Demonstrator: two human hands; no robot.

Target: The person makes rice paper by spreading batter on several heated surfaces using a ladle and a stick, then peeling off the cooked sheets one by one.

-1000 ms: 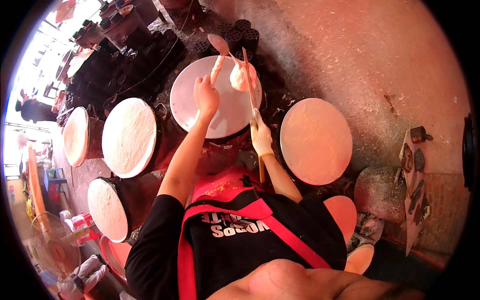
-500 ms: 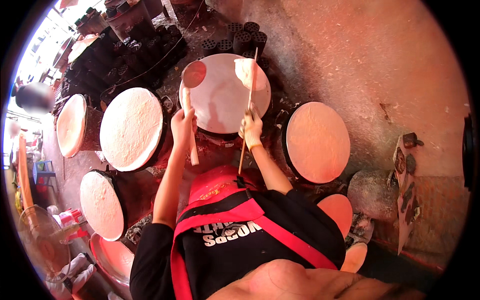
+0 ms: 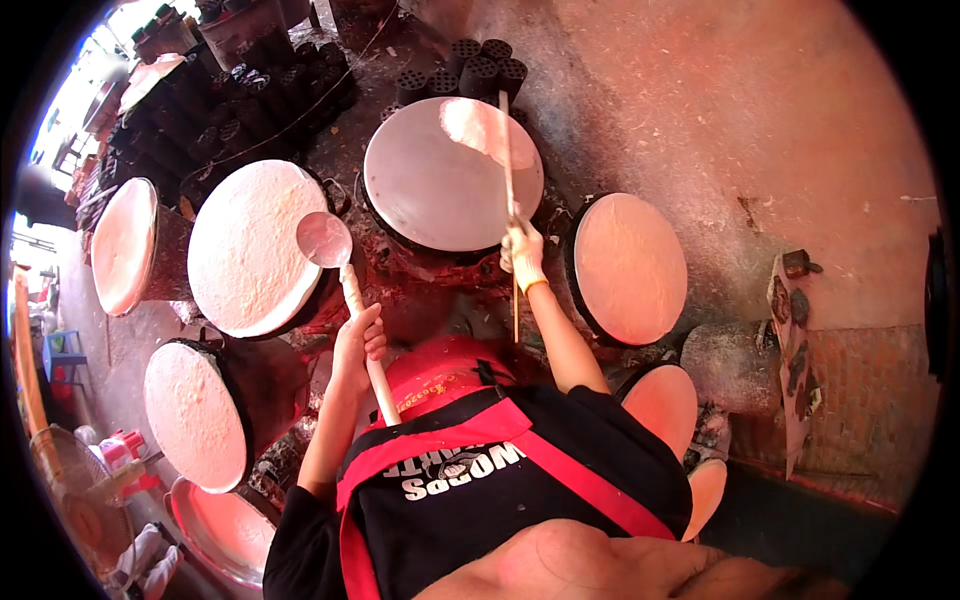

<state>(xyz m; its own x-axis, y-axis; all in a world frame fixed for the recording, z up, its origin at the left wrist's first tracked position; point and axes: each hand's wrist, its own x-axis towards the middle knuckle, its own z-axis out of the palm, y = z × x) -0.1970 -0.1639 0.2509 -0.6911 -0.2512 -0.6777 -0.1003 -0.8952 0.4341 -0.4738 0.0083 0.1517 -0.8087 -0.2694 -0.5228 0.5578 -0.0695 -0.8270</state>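
My left hand [image 3: 358, 345] is closed round the handle of a ladle [image 3: 325, 240], whose round bowl hangs at the right edge of the large coated griddle on the left. In a pale work glove, my right hand [image 3: 523, 253] grips a long thin wooden stick [image 3: 507, 165]. The stick's far end reaches across the right side of the central round griddle [image 3: 430, 205]. A whitish patch of batter [image 3: 468, 123] lies beside it on the griddle's far right part, and the rest of that surface is bare and grey.
Pale sheets cover round griddles at the left [image 3: 250, 250], far left [image 3: 122, 248], lower left [image 3: 195, 415] and right [image 3: 632, 268]. Black perforated coal briquettes [image 3: 478, 75] stand behind the central griddle, with more stacked at the back left. A fan [image 3: 85, 490] stands lower left.
The ladle has swung left and nearer to me, away from the central griddle. The batter patch has stretched out along the far right, and the stick has shifted slightly right.
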